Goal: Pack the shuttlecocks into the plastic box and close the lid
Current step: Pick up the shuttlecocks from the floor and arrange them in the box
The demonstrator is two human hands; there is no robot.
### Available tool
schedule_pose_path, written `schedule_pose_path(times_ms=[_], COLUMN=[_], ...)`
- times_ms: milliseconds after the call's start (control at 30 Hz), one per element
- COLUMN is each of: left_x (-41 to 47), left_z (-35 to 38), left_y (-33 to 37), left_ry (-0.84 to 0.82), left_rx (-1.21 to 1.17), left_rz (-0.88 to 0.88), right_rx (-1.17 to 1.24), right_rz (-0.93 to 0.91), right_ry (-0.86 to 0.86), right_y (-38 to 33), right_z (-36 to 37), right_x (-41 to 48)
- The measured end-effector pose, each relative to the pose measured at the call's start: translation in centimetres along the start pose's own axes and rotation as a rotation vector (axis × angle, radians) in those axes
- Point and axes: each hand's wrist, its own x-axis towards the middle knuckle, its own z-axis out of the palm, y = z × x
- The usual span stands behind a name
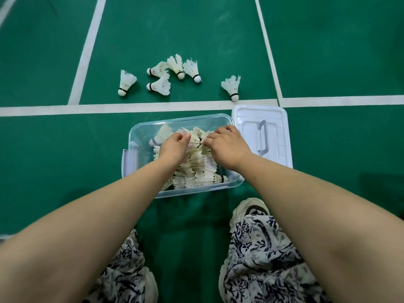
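- The left hand (173, 147) and right hand (227, 147) meet over the middle of the plastic box (181, 121). Both have curled fingers and pinch the top shuttlecock (195, 138) from opposite ends, the left at its feather skirt and the right near its black band.
- Under them the packed shuttlecocks (196, 171) lie on their sides in overlapping rows. They fill most of the box, and both forearms hide part of the pile.
- The box is clear, thin-walled and rectangular with rounded corners. A pale latch flap (129, 162) hangs open on its left end.
- The lid (276, 127) lies flat on the floor, touching the box's right side. It is translucent white, ribbed, and has a grey handle (262, 138) folded down.
- Beyond the box, across a white line (131, 107), six loose shuttlecocks (160, 86) lie on the floor. Five are clustered and one lies apart to the right, its cork at the line's edge. All have frayed white feathers, cork tips and black bands.
- The floor (175, 29) is a green, slightly scuffed court mat crossed by painted white lines.
- Nearest the camera are black-and-white patterned trousers (262, 259) and a chunky pale shoe (251, 209).
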Motion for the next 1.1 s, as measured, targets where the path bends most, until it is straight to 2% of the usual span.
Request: schedule_pose_path(times_ms=[233, 400, 767, 1100], left_x=[1.0, 2.6, 2.6, -0.2], left_z=[0.1, -0.3, 0.0, -2.5], left_y=[-0.3, -1.4, -1.7, -0.8], left_ry=[-0.091, -0.073, -0.076, -0.008], left_rx=[0.449, 0.684, 0.654, 0.387], left_rz=[0.076, -0.005, 0.003, 0.12], right_rx=[0.078, 0.125, 0.122, 0.11], right_rz=[0.02, 0.088, 0.1, 0.14], right_ry=[0.027, 0.077, 0.059, 0.07], right_y=[0.2, 0.6, 0.7, 0.0], right_z=[-0.1, 0.0, 0.3, -1.3], right_x=[-0.2, -0.2, 0.0, -2.0])
